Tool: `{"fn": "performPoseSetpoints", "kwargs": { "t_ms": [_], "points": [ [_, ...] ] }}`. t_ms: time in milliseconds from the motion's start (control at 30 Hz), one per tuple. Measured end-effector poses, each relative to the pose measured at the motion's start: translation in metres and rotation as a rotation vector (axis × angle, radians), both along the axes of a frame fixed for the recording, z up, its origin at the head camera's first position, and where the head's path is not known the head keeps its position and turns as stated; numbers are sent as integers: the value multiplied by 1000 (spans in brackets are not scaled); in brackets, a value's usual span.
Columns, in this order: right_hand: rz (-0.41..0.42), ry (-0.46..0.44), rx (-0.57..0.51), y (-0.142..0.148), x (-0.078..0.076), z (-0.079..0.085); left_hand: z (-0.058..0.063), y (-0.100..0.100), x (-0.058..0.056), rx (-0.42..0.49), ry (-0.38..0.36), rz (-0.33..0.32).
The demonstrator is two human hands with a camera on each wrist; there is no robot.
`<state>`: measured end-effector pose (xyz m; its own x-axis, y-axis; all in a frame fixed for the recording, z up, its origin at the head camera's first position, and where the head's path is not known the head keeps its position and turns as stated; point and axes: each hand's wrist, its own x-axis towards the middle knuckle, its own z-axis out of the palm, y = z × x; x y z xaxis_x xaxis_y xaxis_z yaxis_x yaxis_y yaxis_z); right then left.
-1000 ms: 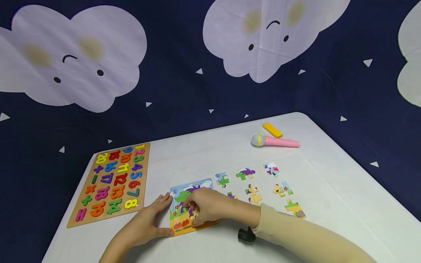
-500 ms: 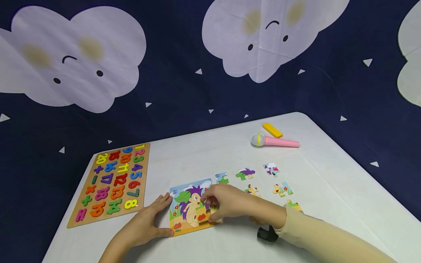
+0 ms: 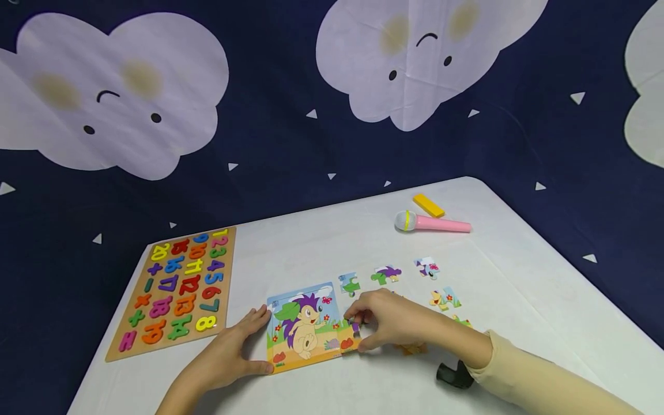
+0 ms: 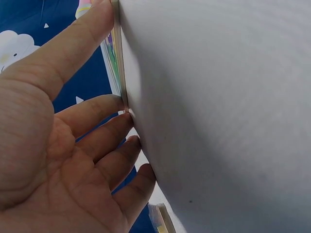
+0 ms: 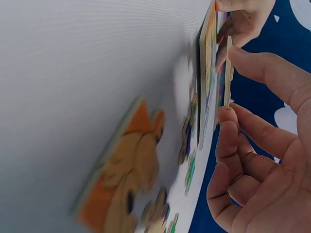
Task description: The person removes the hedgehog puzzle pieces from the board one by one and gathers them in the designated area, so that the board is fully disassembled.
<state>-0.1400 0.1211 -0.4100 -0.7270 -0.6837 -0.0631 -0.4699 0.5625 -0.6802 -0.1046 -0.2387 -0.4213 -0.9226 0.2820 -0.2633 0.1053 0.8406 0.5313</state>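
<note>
My left hand [image 3: 228, 351] rests at the left side of the puzzle board [image 3: 306, 360], which shows a purple-haired hedgehog. Its thumb touches the near corner and its extended fingertips the left edge, also in the left wrist view. Just off the board's right edge, my right hand [image 3: 396, 320] pinches a jigsaw piece [image 3: 347, 339] between thumb and index finger. In the right wrist view this thin piece [image 5: 228, 73] is seen edge-on, lifted off the table. Loose jigsaw pieces lie to the right, among them a purple-and-green one [image 3: 387, 275]; my right hand and forearm cover some.
A wooden number board [image 3: 176, 288] lies at the left. Toward the back right are a pink toy microphone [image 3: 436, 222] and a yellow block [image 3: 429, 205]. A black wrist mount [image 3: 455, 375] is below my right wrist. A dark cloud-print cloth [image 3: 280, 144] hangs behind the table.
My right hand has moved right across the board to its right edge, carrying the jigsaw piece and uncovering the hedgehog picture. My left hand has stayed at the board's left side.
</note>
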Motion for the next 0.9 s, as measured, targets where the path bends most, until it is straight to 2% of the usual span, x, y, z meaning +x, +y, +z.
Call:
{"fn": "performPoseSetpoints", "kwargs": {
  "t_ms": [233, 567, 900],
  "points": [
    [-10, 20, 27, 18, 8, -4, 0, 0, -1, -9, -3, 6],
    [14, -38, -24, 26, 18, -13, 0, -1, 0, -8, -14, 10],
    [16, 31, -6, 25, 20, -15, -2, 0, -1, -5, -18, 13]
  ]
}}
